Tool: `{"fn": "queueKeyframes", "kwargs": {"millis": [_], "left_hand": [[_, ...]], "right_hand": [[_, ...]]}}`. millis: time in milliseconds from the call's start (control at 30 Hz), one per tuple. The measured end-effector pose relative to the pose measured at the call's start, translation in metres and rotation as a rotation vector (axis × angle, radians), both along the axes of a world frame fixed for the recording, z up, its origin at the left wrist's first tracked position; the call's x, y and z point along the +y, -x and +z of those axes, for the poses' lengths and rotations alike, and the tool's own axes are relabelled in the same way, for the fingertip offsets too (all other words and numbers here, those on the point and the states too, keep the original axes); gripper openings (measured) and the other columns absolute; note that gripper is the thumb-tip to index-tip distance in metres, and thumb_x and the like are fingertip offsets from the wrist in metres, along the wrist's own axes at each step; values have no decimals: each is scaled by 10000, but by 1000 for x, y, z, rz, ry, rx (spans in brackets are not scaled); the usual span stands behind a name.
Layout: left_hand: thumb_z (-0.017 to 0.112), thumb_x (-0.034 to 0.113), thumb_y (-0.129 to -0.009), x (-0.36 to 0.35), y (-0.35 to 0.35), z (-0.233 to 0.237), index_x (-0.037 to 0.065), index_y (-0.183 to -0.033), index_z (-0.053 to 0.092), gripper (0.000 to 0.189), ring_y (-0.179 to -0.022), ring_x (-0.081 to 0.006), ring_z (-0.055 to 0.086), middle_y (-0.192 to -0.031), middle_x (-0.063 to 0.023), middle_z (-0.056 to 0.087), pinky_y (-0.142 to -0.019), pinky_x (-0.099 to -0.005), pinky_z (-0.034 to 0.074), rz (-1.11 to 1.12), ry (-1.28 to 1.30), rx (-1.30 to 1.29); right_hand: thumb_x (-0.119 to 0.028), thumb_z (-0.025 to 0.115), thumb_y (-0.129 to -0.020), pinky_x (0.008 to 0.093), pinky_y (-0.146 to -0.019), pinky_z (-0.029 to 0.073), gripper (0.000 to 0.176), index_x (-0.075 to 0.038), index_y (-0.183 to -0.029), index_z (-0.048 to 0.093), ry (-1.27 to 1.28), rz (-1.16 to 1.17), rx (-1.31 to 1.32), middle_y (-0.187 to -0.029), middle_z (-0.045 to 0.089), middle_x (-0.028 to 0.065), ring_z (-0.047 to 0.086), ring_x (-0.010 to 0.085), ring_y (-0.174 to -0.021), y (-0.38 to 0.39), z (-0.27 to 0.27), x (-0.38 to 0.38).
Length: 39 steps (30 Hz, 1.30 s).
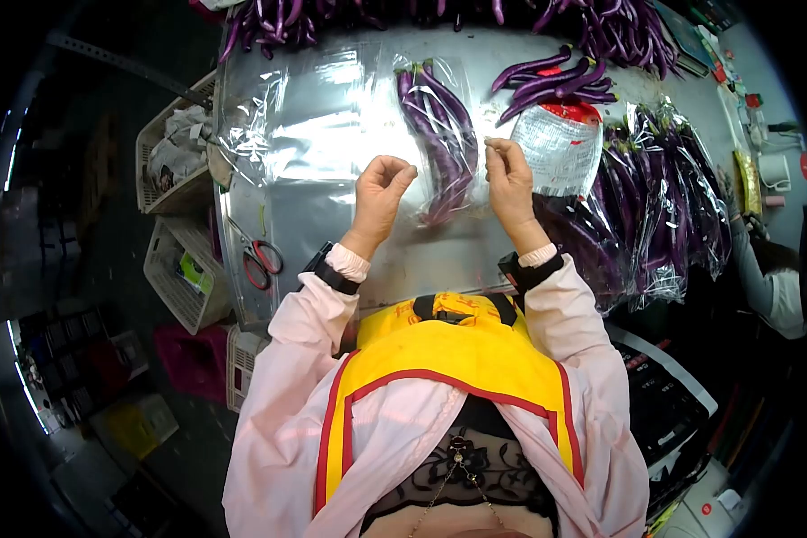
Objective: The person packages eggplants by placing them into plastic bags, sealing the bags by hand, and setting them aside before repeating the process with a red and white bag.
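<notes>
A clear plastic bag with several long purple eggplants [441, 134] lies on the metal table between my two hands. My left hand [381, 197] is just left of the bag, fingers curled and thumb against them; anything in the pinch is too small to see. On the bag's right side is my right hand [510, 184], its thumb and forefinger pinched together near the bag's edge, with nothing distinct visible between them. Flat sheets of clear plastic film [309, 125] lie left of the bag.
Loose eggplants [556, 82] rest by a silver-and-red printed packet [556, 148]. Bagged eggplants [655, 193] are piled at the right, more eggplants [278, 22] along the far edge. Red-handled scissors [262, 264] lie near the left edge, beside crates [184, 278]. Another person's sleeve [751, 269] shows far right.
</notes>
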<state>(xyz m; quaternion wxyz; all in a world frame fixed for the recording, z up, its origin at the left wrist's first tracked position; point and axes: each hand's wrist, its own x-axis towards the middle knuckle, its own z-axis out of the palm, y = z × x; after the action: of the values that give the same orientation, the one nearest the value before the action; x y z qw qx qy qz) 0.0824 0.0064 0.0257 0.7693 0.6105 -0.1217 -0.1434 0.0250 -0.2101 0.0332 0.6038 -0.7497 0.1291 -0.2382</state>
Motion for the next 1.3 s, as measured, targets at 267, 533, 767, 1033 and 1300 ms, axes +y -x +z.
{"fn": "queueKeyframes", "kwargs": {"millis": [267,533,767,1033,1300], "left_hand": [[695,182,-967,-24,-54,-19,74,-991,608,141,-817,-137,656,-884,-36,672,-749,-305,543,55,128,250],[706,262,-927,-57,-70,-89,-6,-947,611,285,-754,-219,630,-842,-123,663,-712,-352,500,361,-744,28],[822,252,-862,-64,-69,-77,-47,-1099,621,431,-751,-113,583,-894,-42,630,-652,-272,502,181,-175,457],[692,152,-950,-30,-16,-7,0,-1216,605,319,-881,-163,683,-1058,-66,685,-758,-305,572,43,187,608],[812,357,-857,-84,21,87,-31,-1380,513,716,-1165,-218,578,-1241,-98,632,-968,-350,461,-290,230,-148]], "right_hand": [[-312,550,-1026,503,-694,496,223,-105,-1056,626,491,-214,321,-889,698,196,669,429,-820,-39,-5,-4],[-293,548,-995,539,-777,517,245,-61,-1064,590,692,-184,616,-1018,629,226,654,415,-906,-54,-41,-1],[-284,576,-977,511,-852,526,480,121,-1231,529,233,-152,596,-1078,664,286,664,427,-944,-58,-67,15],[-141,795,-803,310,-860,542,515,50,-1235,590,-964,327,369,-1082,695,123,669,176,-952,-12,25,38],[-45,718,-782,281,-841,525,519,-12,-1282,584,-577,53,74,-1063,692,55,644,123,-911,83,154,-34]]}}
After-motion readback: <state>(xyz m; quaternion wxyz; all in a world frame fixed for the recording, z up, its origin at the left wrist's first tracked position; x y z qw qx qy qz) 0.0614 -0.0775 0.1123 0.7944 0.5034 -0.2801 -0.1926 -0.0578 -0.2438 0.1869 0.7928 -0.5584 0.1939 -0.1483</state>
